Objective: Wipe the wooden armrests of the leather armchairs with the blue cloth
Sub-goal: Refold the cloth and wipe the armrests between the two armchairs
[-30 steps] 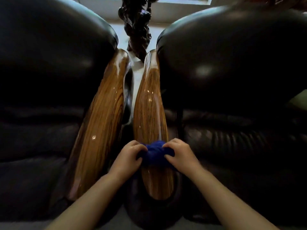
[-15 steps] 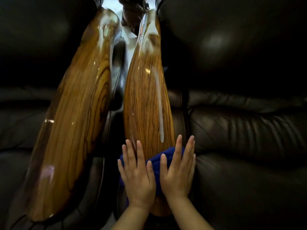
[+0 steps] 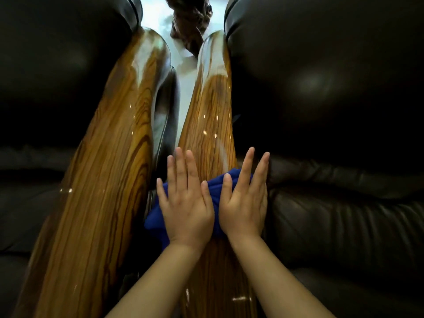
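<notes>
Blue, bunched and soft, the cloth (image 3: 220, 188) lies across the glossy striped wooden armrest (image 3: 207, 125) of the right-hand dark leather armchair (image 3: 321, 111), about midway along it, with one end spilling off the armrest's left edge into the gap. Both hands are flat on it: the left hand (image 3: 187, 203) and the right hand (image 3: 244, 201) sit side by side, fingers straight and spread, palms pressing down rather than gripping — neither hand is closed around anything, the cloth is simply pinned beneath them.

What the coming stroke turns on is the armrest's long axis. It runs straight away from the person, from the near end beneath the forearms up to the bright, reflective far end, and the fingers point along that same line. So the unwiped-looking stretch lies directly ahead of the hands, and a push forward would probably carry the cloth along the grain. The hands are equally near it.

Just to the left, across a narrow gap, the matching wooden armrest (image 3: 110, 180) of the other dark leather armchair (image 3: 57, 76) runs almost parallel — the left hand is the nearer one for that. Between the far ends stands a dark carved object (image 3: 190, 24), too blurred to identify.
</notes>
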A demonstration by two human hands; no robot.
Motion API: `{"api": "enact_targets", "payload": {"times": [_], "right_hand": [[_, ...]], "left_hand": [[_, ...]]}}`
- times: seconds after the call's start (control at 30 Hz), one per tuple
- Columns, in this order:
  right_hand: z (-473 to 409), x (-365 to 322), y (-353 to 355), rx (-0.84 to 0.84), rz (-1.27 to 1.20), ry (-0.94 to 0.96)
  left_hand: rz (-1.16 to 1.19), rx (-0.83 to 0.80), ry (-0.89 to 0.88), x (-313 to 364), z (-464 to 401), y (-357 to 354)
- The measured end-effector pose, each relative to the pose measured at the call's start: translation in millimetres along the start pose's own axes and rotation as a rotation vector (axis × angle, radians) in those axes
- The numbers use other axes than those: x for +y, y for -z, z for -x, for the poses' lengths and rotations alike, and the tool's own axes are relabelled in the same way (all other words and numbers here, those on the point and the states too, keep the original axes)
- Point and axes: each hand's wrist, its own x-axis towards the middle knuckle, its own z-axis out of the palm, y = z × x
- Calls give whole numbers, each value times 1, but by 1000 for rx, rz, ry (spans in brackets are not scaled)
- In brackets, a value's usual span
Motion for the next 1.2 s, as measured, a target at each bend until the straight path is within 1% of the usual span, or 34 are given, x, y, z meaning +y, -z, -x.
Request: {"api": "enact_targets", "payload": {"times": [0.17,0.27,0.37,0.4,0.47,0.53,0.6,0.67,0.8,0.87,1.03,1.2], "right_hand": [[-49,-15,-7,2,6,-36],[-84,-23,-14,-8,43,-79],[-106,-36,-8,-50,52,-140],[-104,-36,0,-48,39,-121],[-88,-27,18,-51,-87,16],[-67,-18,33,-173,-225,163],[-57,-10,35,-334,-234,206],[-60,-10,29,-393,-204,175],[-81,-10,21,-349,-231,162],[-94,-10,18,-355,-214,146],[-150,-19,12,-396,-226,131],[-197,-25,0,-370,-252,106]], "left_hand": [[-29,-18,-36,6,-57,1],[-34,-56,-44,11,-96,-2],[24,-105,-70,20,-124,5],[69,-106,-92,19,-123,12],[154,-102,-182,5,-107,30],[197,-168,-286,-17,-78,44],[215,-305,-332,-32,-58,45],[251,-383,-297,-32,-58,41],[242,-333,-311,-22,-84,37],[209,-349,-299,-19,-96,34],[224,-364,-264,-3,-146,28],[212,-411,-231,6,-200,21]]}}
